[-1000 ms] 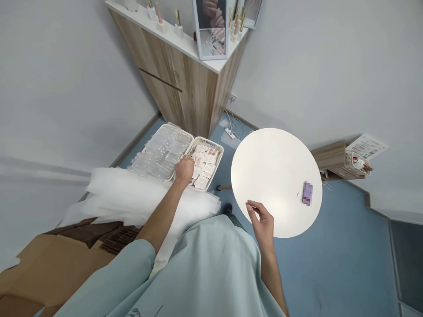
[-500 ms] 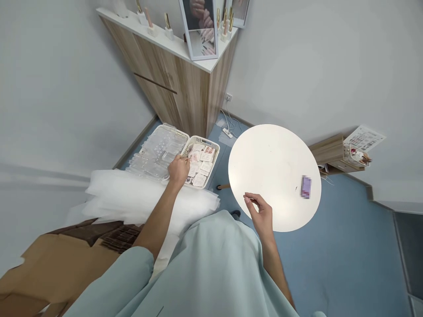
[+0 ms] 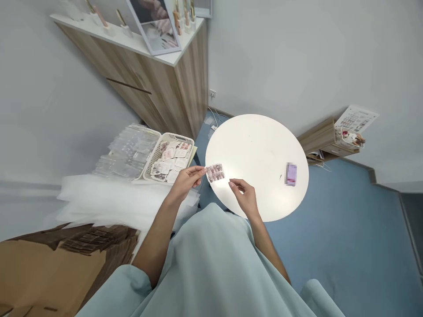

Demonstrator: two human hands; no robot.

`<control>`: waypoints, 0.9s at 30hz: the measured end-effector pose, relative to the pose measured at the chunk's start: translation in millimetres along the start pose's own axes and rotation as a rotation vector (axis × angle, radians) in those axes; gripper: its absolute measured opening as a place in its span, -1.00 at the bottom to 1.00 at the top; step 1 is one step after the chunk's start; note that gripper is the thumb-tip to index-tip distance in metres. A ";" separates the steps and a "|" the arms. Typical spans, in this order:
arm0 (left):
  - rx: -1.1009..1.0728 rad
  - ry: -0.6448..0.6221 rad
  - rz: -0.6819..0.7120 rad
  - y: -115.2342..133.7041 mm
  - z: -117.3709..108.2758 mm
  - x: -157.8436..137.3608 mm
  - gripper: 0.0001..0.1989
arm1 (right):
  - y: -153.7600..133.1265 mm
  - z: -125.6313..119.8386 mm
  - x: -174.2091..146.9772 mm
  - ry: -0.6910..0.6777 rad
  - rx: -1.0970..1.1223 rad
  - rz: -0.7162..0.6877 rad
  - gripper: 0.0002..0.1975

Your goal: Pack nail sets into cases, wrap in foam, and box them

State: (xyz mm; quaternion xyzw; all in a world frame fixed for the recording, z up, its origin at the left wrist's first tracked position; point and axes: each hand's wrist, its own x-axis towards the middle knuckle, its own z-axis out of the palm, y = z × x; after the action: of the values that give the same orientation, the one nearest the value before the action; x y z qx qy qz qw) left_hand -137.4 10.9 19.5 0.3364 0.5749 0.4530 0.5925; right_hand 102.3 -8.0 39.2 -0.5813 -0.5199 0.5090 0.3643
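Note:
My left hand [image 3: 189, 179] pinches the edge of a small card of false nails [image 3: 215, 173], pinkish-mauve and set in rows, over the near-left edge of the round white table [image 3: 264, 132]. Just right of the card is my right hand [image 3: 243, 196], its thumb and index fingertip brought close together. Whether anything small is between them I cannot make out. Left of my left hand stands a white perforated basket [image 3: 192, 145] holding several more nail cards [image 3: 168, 153]. Beside it, another white basket [image 3: 145, 175] carries a heap of clear plastic cases [image 3: 132, 147].
A purple item [image 3: 291, 174], blurred out, lies on the table's right side. White foam sheets [image 3: 115, 198] and brown folded cardboard [image 3: 53, 273] are stacked at left. A wood-grain cabinet [image 3: 158, 83] stands behind the baskets; a small wooden shelf [image 3: 319, 136] is at right.
My left hand has come out of the basket and moved right to the table, with a card of false nails in it. My right hand has shifted slightly left. The view has turned slightly.

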 end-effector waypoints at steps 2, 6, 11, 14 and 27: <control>-0.009 -0.069 -0.036 3.0 30.2 -3.9 -0.51 | 6.2 -21.2 -1.5 0.002 0.040 0.033 -0.69; 0.003 -0.146 -0.095 0.6 79.9 -5.5 -0.53 | 17.9 -59.9 -10.0 0.005 0.128 0.077 -0.70; 0.013 -0.142 -0.097 -9.0 120.2 -3.7 -0.50 | 30.7 -90.7 -22.5 0.085 0.144 0.079 -0.68; 0.032 -0.137 -0.079 -12.6 135.0 -4.7 -0.48 | 33.8 -100.7 -29.7 0.128 0.134 0.056 -0.70; 0.169 -0.122 0.031 -0.2 155.2 -24.8 -0.45 | 35.2 -111.0 -43.0 0.172 0.118 0.042 -0.68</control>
State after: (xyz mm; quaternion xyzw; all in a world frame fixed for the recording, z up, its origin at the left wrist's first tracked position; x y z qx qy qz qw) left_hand 17.5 6.9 46.1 0.4210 0.5688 0.3905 0.5889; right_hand 220.8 -45.0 38.9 -0.6110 -0.4435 0.4947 0.4305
